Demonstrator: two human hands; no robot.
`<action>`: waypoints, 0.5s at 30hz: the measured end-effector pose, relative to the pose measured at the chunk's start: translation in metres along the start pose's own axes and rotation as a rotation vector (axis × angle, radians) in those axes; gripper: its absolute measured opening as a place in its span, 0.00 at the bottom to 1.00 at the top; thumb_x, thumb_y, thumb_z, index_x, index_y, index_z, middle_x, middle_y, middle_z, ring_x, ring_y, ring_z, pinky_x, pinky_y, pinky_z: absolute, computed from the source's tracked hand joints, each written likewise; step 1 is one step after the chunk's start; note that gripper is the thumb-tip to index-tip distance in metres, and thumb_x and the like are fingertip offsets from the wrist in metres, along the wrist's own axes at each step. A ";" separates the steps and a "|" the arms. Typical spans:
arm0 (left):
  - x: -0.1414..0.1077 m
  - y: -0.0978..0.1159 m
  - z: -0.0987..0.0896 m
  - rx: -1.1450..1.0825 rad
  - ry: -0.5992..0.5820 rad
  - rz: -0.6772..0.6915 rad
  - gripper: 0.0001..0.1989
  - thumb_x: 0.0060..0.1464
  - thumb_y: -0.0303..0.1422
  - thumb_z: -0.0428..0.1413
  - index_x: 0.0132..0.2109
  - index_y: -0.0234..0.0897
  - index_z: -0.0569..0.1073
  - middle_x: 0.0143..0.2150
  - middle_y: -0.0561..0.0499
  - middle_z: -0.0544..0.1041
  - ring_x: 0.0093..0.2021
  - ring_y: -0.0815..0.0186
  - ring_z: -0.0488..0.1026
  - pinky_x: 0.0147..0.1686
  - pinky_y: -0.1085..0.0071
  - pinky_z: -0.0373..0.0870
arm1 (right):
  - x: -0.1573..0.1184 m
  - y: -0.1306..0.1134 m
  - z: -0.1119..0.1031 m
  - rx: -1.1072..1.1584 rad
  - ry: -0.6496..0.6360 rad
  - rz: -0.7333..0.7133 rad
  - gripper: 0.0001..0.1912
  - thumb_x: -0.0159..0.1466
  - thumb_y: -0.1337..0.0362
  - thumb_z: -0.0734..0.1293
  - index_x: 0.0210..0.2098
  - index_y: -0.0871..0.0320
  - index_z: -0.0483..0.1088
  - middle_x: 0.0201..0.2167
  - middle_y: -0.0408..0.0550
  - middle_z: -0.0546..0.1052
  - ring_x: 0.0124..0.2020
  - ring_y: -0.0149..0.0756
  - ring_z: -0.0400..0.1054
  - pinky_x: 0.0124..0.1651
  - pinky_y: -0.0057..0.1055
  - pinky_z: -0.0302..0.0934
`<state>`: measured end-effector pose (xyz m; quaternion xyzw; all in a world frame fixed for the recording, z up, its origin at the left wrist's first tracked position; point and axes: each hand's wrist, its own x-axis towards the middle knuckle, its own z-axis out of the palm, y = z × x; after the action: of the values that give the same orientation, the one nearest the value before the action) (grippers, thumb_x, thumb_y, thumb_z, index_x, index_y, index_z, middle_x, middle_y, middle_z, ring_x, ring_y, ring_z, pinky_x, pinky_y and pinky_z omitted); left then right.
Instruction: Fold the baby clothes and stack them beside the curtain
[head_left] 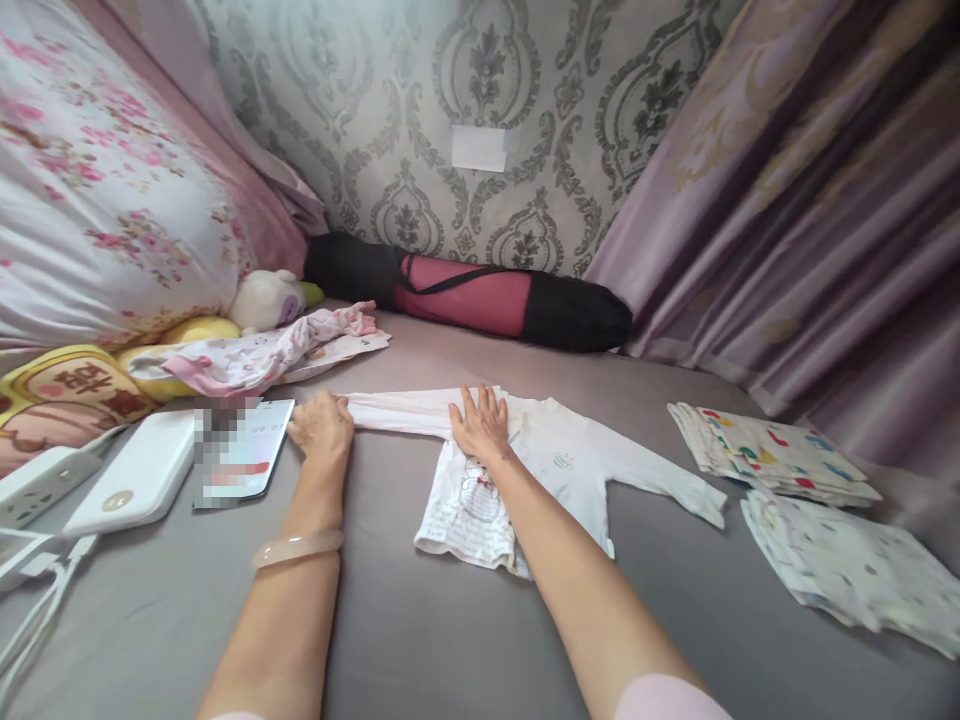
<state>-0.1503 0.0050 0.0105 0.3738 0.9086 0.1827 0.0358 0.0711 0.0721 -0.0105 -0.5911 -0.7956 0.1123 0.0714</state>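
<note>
A small white long-sleeved shirt (547,470) lies spread on the grey bed sheet, with a printed figure and lettering on its front. My left hand (322,425) is closed around the cuff of the sleeve stretched out to the left. Flat on the shirt's upper chest rests my right hand (480,420), its fingers spread. The other sleeve reaches out to the right, untouched. Beside my left hand is a phone (274,430) with a partly blurred screen.
Folded clothes with colourful prints (780,455) and a folded pale garment (862,570) lie at right. A white power bank (139,470) and power strip (45,480) are at left. Behind them are a crumpled pink-white garment (262,355) and a long black-red bag (465,295).
</note>
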 end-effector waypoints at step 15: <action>-0.016 0.005 -0.006 -0.107 0.088 -0.039 0.27 0.62 0.39 0.41 0.55 0.17 0.67 0.56 0.21 0.69 0.60 0.39 0.64 0.55 0.50 0.60 | -0.081 0.104 -0.080 0.726 0.132 -0.054 0.23 0.72 0.52 0.51 0.55 0.58 0.67 0.52 0.55 0.76 0.52 0.40 0.72 0.55 0.37 0.64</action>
<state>-0.1370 -0.0044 0.0164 0.3453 0.9053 0.2467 0.0192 0.2108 0.0309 0.0409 -0.5119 -0.7130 0.3467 0.3306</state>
